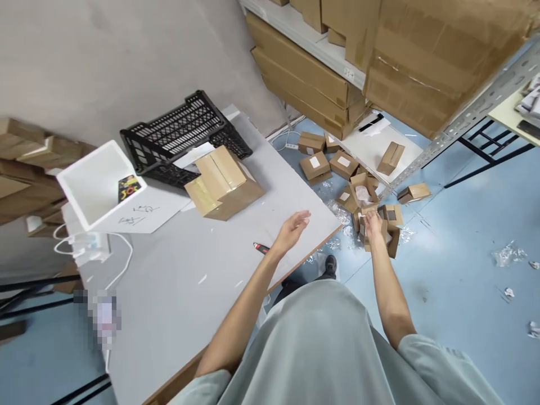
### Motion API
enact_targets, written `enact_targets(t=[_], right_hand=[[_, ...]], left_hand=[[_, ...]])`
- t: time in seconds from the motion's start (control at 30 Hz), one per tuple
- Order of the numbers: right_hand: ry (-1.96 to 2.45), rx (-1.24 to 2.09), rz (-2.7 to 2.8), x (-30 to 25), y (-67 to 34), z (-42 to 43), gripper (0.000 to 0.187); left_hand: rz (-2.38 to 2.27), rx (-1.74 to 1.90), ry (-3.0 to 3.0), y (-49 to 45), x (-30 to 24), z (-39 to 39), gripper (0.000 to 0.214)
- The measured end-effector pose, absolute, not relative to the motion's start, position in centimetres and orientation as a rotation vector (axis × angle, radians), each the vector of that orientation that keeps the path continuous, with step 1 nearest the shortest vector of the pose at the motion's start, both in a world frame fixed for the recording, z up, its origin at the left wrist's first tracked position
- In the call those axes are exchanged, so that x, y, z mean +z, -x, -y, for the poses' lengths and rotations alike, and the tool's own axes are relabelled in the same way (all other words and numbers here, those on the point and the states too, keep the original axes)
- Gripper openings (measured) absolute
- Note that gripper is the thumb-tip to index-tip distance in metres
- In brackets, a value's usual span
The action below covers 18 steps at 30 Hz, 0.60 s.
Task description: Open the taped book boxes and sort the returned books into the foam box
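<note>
My left hand (292,232) hovers at the table's right side, fingers loosely stretched and apart, with nothing in it. Under that forearm lies a red and black tool (261,247), perhaps a box cutter, partly hidden. Beyond the table edge, my right hand (373,226) reaches out over a heap of small cardboard boxes (316,165) on the floor. Its fingers are drawn together, and a small white bit shows at the tips; what it is, I cannot make out. Several of these boxes are open, such as one with pale filling (363,191). A taped cardboard box (225,179) stands on the table.
A black plastic crate (177,132) lies on its side at the back of the grey table (181,292), beside a white bin (95,188). White cables (126,261) run along the left. Metal shelving (451,121) with big cartons rises on the right. Plastic scraps (508,254) litter the blue floor.
</note>
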State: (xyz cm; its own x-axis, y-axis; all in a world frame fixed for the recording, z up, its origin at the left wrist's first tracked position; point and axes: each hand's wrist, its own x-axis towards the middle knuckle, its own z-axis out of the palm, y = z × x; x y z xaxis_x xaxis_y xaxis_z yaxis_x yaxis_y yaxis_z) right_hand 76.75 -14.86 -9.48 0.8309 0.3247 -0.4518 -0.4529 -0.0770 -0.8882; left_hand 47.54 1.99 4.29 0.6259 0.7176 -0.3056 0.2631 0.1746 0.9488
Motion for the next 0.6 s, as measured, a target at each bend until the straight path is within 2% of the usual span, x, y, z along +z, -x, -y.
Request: enact_targets(t=[0.17, 0.37, 0.6], right_hand=[[1.472, 0.804, -0.201, -10.0, -72.7, 14.6, 0.034], [1.387, 1.075, -0.069, -8.7, -64.3, 11.2, 0.034], [1.404, 1.416, 0.207, -5.4, -51.0, 5.6, 0.032]], left_hand=[[-1.137, 0.379, -1.195, -38.0, 2.3, 3.5, 0.063], [-1.328, 0.449, -0.945, -30.0, 2.9, 7.8, 0.08], [-1.333, 0.664, -0.821, -22.4, 3.8, 8.0, 0.08]])
